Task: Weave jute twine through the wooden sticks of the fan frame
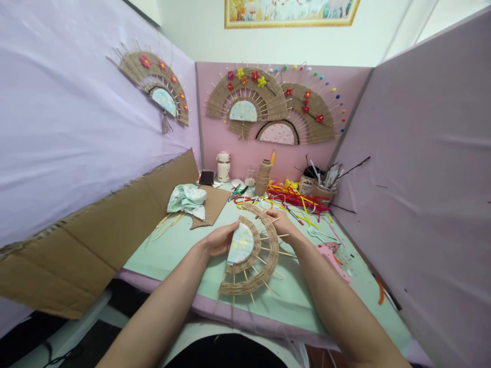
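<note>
A person's left hand clasps a woven fan at its patterned paper centre, fingers closed around the straight edge. The right hand pinches the fan's upper twine rim between its fingertips. The fan sits between the two hands, tilted up just above the green table, bare sticks splaying outward. A crumpled cloth lies on cardboard to the left, and coloured pipe cleaners are heaped behind. Finished fans hang on the pink wall.
</note>
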A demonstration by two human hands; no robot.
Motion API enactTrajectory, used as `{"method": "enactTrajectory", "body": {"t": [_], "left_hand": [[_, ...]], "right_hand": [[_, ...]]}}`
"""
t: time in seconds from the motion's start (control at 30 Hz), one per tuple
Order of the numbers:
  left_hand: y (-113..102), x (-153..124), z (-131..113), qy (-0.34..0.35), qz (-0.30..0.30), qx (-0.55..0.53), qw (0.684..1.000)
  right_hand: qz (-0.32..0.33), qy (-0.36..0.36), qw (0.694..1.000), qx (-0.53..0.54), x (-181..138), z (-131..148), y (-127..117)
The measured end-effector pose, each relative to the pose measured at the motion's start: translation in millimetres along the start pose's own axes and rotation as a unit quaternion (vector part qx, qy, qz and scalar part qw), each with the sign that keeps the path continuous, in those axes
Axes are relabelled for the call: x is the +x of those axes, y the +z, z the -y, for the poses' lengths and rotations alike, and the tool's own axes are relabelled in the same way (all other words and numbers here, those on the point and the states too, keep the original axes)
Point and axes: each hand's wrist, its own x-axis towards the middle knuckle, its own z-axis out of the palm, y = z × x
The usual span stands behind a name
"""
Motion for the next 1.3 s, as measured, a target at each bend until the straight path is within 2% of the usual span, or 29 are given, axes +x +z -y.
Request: {"method": "enactTrajectory", "body": {"t": [0.23, 0.37, 0.5, 0.67, 0.8, 0.93, 1.03, 1.3], "left_hand": [[9.1, 14.1, -10.8, 0.063, 0.038, 0.000, 0.997], [14.4, 32.6, -21.0, 0.018, 0.013, -0.021, 1.000], [16.4, 45.1, -18.3, -0.015, -0.016, -0.018, 1.000], [14.9, 36.5, -2.9, -0.002, 0.029, 0.023, 0.999], [16.4, 27.7, 0.4, -0.030, 0.064, 0.063, 0.996], [18.7, 26.0, -0.4, -0.030, 0.067, 0.073, 0.995], [19.0, 25.4, -0.2, -0.031, 0.064, 0.074, 0.995], [16.0, 25.2, 1.5, -0.052, 0.080, 0.091, 0.991]], "right_hand": [[0.022, -0.003, 0.999, 0.038, 0.6, 1.0, -2.1], [-0.006, -0.004, 0.998, 0.057, 3.2, 0.2, -6.6], [-0.038, -0.031, 0.997, 0.056, 9.0, -6.0, -11.4], [-0.017, -0.061, 0.998, 0.022, 9.3, -6.2, -13.5], [-0.044, -0.110, 0.993, -0.010, 7.6, -2.9, -14.2], [-0.096, -0.153, 0.982, -0.049, 8.6, -2.4, -16.9], [-0.109, -0.170, 0.978, -0.051, 9.3, -2.4, -18.2], [-0.129, -0.163, 0.977, -0.037, 12.1, -6.6, -20.7]]}}
